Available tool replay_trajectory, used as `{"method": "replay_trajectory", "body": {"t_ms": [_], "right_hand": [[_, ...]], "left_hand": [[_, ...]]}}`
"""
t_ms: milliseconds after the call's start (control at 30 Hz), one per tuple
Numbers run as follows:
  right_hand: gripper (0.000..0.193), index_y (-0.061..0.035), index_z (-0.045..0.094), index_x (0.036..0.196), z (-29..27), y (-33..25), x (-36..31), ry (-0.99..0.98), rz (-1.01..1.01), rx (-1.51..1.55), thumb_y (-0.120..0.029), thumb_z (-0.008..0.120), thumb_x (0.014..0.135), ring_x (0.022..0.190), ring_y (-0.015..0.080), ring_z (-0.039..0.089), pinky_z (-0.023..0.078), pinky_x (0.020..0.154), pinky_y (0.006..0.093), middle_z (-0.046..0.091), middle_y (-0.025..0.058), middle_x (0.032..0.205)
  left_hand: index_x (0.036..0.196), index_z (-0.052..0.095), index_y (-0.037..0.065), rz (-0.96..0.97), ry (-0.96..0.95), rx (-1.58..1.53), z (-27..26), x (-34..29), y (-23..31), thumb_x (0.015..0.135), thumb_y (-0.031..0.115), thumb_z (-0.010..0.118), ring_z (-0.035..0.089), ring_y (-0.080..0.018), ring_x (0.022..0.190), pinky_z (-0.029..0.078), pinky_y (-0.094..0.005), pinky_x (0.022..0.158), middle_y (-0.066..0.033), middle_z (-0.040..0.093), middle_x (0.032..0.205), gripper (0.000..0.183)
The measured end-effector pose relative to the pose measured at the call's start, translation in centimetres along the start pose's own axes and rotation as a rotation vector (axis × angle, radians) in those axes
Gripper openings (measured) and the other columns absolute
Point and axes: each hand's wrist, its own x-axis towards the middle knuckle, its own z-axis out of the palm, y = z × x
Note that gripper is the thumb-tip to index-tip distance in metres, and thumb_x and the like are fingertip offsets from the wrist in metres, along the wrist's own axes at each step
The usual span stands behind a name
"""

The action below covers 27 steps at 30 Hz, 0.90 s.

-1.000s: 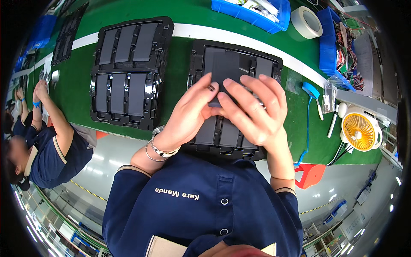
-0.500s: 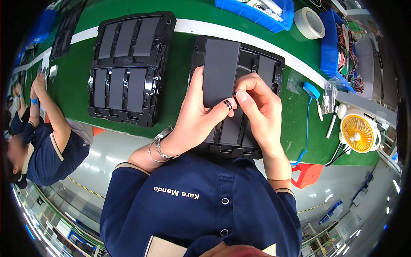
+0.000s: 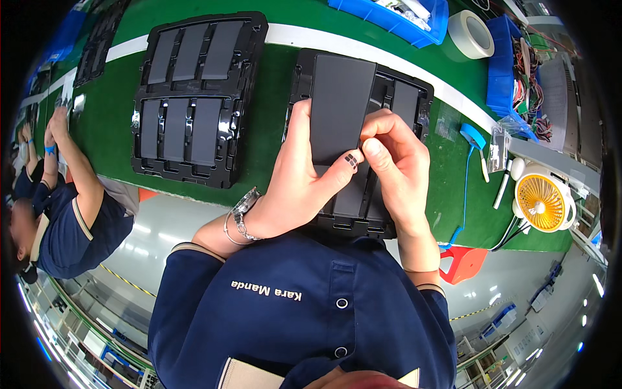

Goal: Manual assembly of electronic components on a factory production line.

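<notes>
My left hand (image 3: 295, 185) is wrapped around a flat dark rectangular panel (image 3: 340, 107), thumb across its lower front, fingers behind — closed on it, holding it lifted and tilted over the black tray (image 3: 414, 97) in front of me. My right hand (image 3: 398, 165) has fingertips pinched together at the panel's lower right edge; whether there's a film or tab between them I can't tell, too small. The panel hides most of that tray's left half; other dark panels sit in the tray's slots to the right and below my hands. A second black tray (image 3: 194, 97) filled with grey panels lies on the green mat (image 3: 265, 97) to the left, apart from the first. Far right: roll of tape (image 3: 470, 34), small yellow fan (image 3: 543, 202), blue bins (image 3: 389, 16). Another person (image 3: 58, 214) sits at the left edge.
</notes>
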Motion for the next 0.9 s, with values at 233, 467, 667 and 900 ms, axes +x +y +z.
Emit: {"method": "replay_trajectory", "body": {"t_ms": [233,467,667,900], "right_hand": [[0.012,0.0036,0.057,0.092,-0.4,0.2,0.0,-0.031,-0.091,-0.054,-0.007,0.06,0.096,0.075,0.0127,0.059,0.05,0.068,0.027,0.054,0.0077,0.092],[0.011,0.0023,0.058,0.089,-0.3,0.0,0.0,0.004,-0.118,-0.184,-0.006,0.061,0.095,0.075,0.012,0.059,0.049,0.068,0.0261,0.055,0.0073,0.09],[0.016,0.0009,0.059,0.106,-1.5,0.8,0.7,0.033,-0.156,-0.143,-0.011,0.062,0.095,0.092,0.0149,0.058,0.049,0.085,0.0303,0.056,0.0091,0.105],[0.022,0.0028,0.064,0.085,-3.4,0.7,1.8,0.138,-0.112,-0.398,-0.018,0.068,0.09,0.085,0.014,0.054,0.045,0.076,0.0285,0.057,0.0059,0.093]], "left_hand": [[0.132,0.033,-0.001,-0.026,-0.009,-0.015,0.2,-0.2,0.2,0.087,0.003,0.065,0.053,-0.0139,0.106,0.045,-0.0318,0.092,-0.009,0.051,0.113,0.055],[0.131,0.033,0.0,-0.019,-0.002,-0.021,0.4,-0.2,0.3,0.088,0.003,0.063,0.055,-0.0133,0.101,0.047,-0.0309,0.089,-0.0085,0.053,0.111,0.053],[0.126,0.04,0.003,-0.166,-0.12,-0.332,0.2,0.4,0.8,0.1,0.011,0.049,0.058,-0.0136,0.069,0.047,-0.0262,0.061,-0.0078,0.059,0.086,0.029],[0.119,0.048,0.001,-0.907,-0.61,-1.135,-0.7,1.2,-0.1,0.106,0.036,0.033,0.035,-0.0057,0.038,0.028,-0.0201,0.037,0.0067,0.034,0.054,0.04]]}}
